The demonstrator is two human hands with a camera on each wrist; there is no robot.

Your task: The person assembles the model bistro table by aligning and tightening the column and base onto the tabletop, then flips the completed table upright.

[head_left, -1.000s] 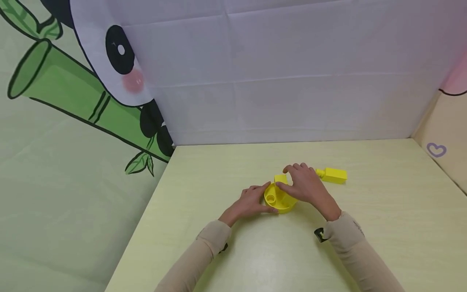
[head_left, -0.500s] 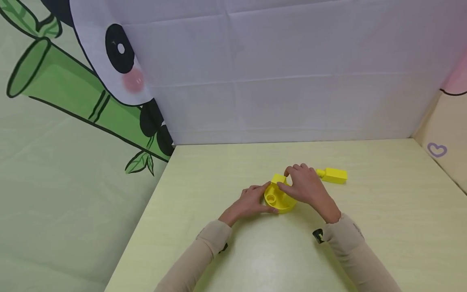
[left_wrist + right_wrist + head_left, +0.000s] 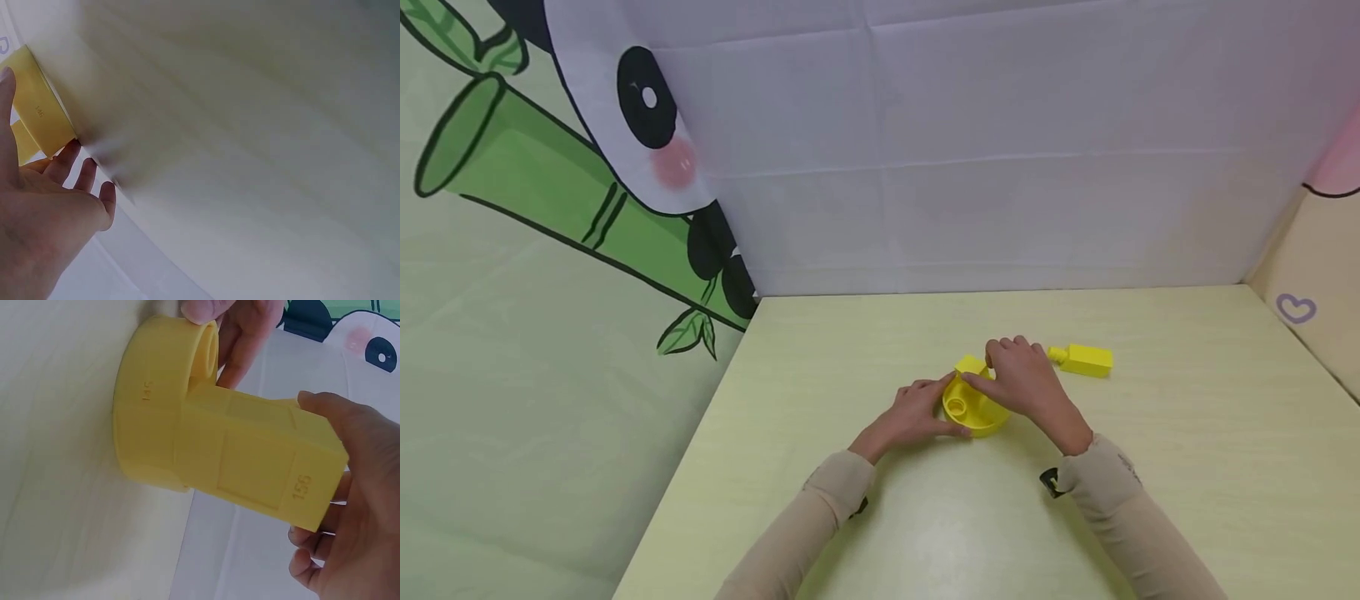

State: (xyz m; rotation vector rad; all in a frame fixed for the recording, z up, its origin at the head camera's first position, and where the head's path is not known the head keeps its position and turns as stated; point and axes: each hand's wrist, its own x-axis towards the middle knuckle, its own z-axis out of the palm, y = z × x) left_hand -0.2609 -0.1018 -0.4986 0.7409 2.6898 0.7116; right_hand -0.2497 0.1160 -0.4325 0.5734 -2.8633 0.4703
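Over on the far left, green bamboo (image 3: pixel 542 158) and a panda (image 3: pixel 602 117) cover the backdrop, and in comes a beige left sleeve (image 3: pixel 801 537) across the pale table (image 3: pixel 925 533). Here's the left hand (image 3: pixel 912 415), gripping the round yellow base (image 3: pixel 985 431) from its left side: fingertips on the far-left wall, thumb along the near rim, the base right in the span between them. Inside the base, close to those fingers, sits a small raised ring (image 3: pixel 957 407).

Now the yellow block (image 3: pixel 972 365), upright at the far side of the base, its lower end meeting it; whether it is fully seated, I can't tell. The right wrist view reads 156 on its side. And the right hand (image 3: pixel 1024 377) has it! Thumb on one side, curled fingers on the other, block pinched between the tips near its top.

Just beyond those knuckles, to the right, a second yellow piece (image 3: pixel 1087 360) lies on its side, knob pointing toward the hand.
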